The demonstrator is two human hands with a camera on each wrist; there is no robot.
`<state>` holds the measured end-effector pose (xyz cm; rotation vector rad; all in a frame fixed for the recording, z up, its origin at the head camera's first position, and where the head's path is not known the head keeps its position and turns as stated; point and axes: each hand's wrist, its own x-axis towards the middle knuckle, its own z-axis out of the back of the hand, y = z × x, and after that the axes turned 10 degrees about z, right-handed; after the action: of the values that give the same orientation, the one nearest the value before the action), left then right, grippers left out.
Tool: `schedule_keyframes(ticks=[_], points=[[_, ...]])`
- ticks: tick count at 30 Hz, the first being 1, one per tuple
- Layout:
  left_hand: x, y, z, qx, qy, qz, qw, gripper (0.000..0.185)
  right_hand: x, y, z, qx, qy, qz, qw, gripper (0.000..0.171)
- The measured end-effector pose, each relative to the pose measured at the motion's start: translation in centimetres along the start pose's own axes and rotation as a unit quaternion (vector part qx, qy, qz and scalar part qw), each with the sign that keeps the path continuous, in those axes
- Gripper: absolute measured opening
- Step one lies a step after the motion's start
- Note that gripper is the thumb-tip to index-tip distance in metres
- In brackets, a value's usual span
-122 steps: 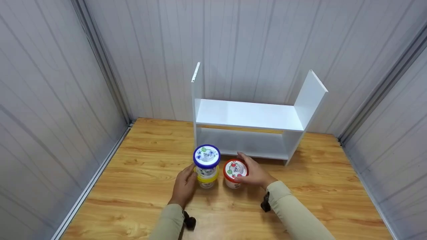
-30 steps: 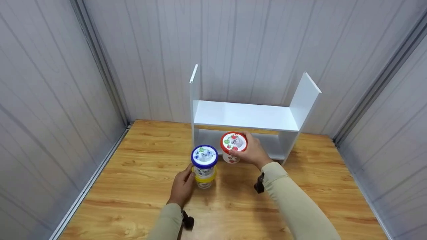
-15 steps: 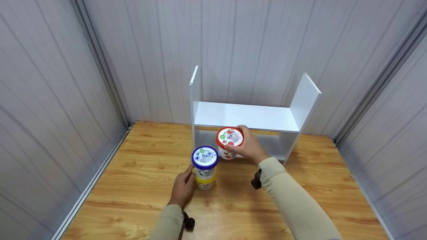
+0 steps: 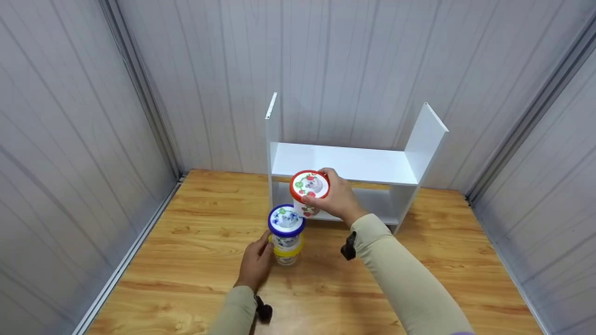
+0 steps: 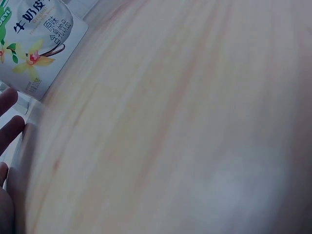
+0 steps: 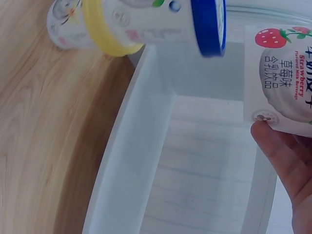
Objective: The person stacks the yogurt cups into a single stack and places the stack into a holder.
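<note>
A blue-lidded cup (image 4: 286,220) stands stacked on a yellow-lidded cup (image 4: 287,250) on the wooden table (image 4: 195,242). My left hand (image 4: 265,245) holds the lower cup from the left, thumb against its yellow lid. In the left wrist view that cup's vanilla-flower label (image 5: 36,44) shows at top left, with my fingertips (image 5: 9,129) at the left edge. My right hand (image 4: 328,197) grips a red-lidded strawberry cup (image 4: 309,187) in the air, just above and to the right of the blue lid. The right wrist view shows the strawberry cup (image 6: 285,83) beside the stack (image 6: 146,22).
A white two-level shelf (image 4: 344,163) stands at the back of the table, directly behind the lifted cup; both its boards are bare. Grey panelled walls (image 4: 70,139) close in on the left, back and right. A black wrist strap (image 4: 348,251) shows on my right sleeve.
My right hand has lifted the red-lidded cup off the table and carried it up and leftward, close above the blue lid. The left hand and the stack have stayed put.
</note>
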<state>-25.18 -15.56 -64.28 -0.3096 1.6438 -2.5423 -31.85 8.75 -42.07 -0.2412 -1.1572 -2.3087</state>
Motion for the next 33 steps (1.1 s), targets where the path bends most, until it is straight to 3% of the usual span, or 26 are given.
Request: schedule_keyframes(ticks=[8, 16, 22, 29, 33], points=[[0.2, 0.1, 0.0, -0.007, -0.005, 0.007, 0.9999, 0.046, 0.5, 1.6, -1.3, 0.014, 0.005, 0.019, 1.000, 0.098], [0.4, -0.1, -0.1, -0.018, 0.004, 0.010, 0.9998, 0.045, 0.7, 2.3, -2.2, 0.027, 0.015, 0.009, 0.999, 0.098], [0.4, -0.3, 0.0, -0.020, 0.009, 0.035, 0.9991, 0.045, 0.8, 2.5, -3.0, 0.032, 0.018, 0.009, 0.999, 0.096], [0.5, -0.1, 0.0, -0.029, 0.019, 0.004, 0.9994, 0.045, 0.7, 2.4, -3.8, 0.021, 0.023, 0.006, 1.000, 0.096], [0.5, -0.1, 0.0, -0.023, 0.018, 0.009, 0.9995, 0.045, 0.7, 2.2, -4.3, 0.019, 0.026, 0.005, 0.999, 0.095]])
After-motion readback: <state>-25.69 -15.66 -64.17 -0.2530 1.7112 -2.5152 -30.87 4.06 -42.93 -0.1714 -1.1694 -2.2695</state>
